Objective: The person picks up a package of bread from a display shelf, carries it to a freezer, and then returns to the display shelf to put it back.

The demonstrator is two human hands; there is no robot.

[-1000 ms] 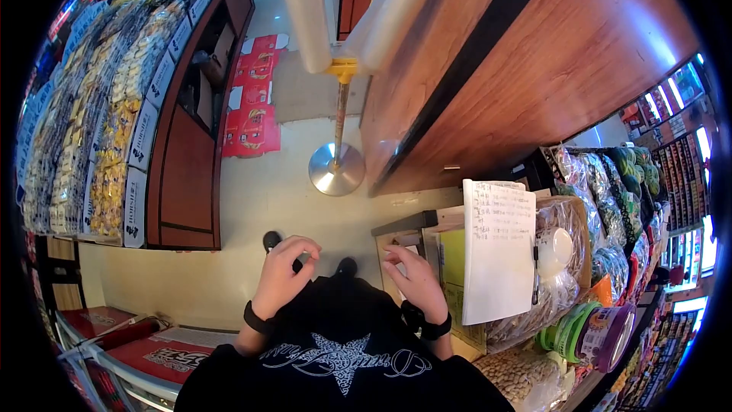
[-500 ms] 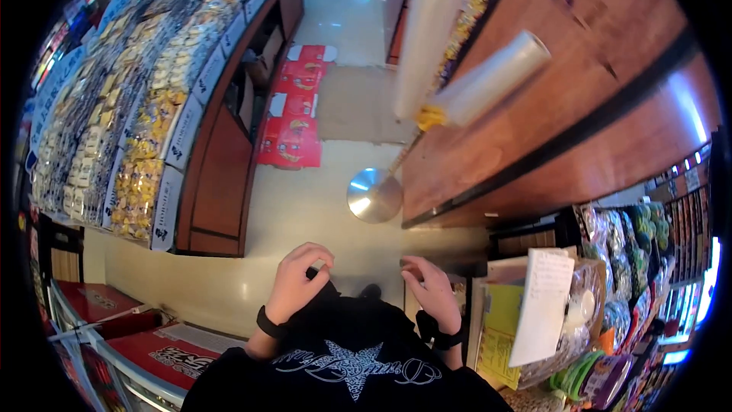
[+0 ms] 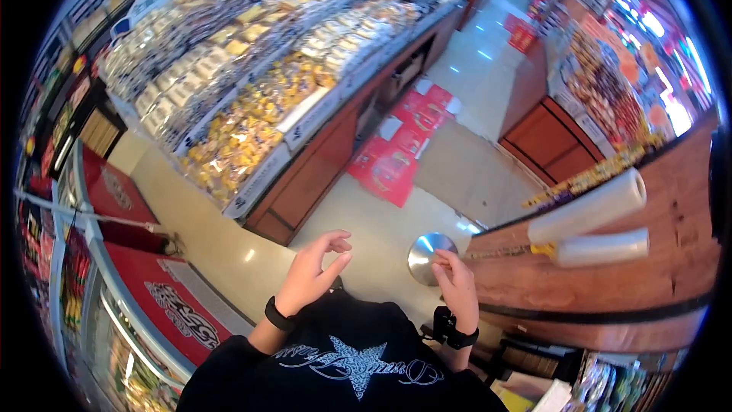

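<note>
My left hand (image 3: 309,273) is raised in front of my body, holding nothing, with thumb and fingers apart. A dark band circles its wrist. My right hand (image 3: 457,288) is also empty, its fingers loosely bent and apart from the thumb. From my viewpoint it overlaps the shiny round metal base (image 3: 421,259) of a stand on the floor. Two rolls of clear plastic bags, an upper roll (image 3: 589,206) and a lower roll (image 3: 602,249), are on that stand beside a wooden counter (image 3: 671,271). Neither hand touches them.
A long display of wrapped snacks (image 3: 259,114) fills the left and back. Flattened red cardboard (image 3: 396,152) and a brown sheet (image 3: 476,172) lie on the aisle floor. A red-and-grey freezer (image 3: 171,301) stands at near left. Another snack counter (image 3: 549,137) is at the right.
My view has swung to the left, so the snack display fills more of it and the bag rolls sit farther right. Both hands stay raised and empty.
</note>
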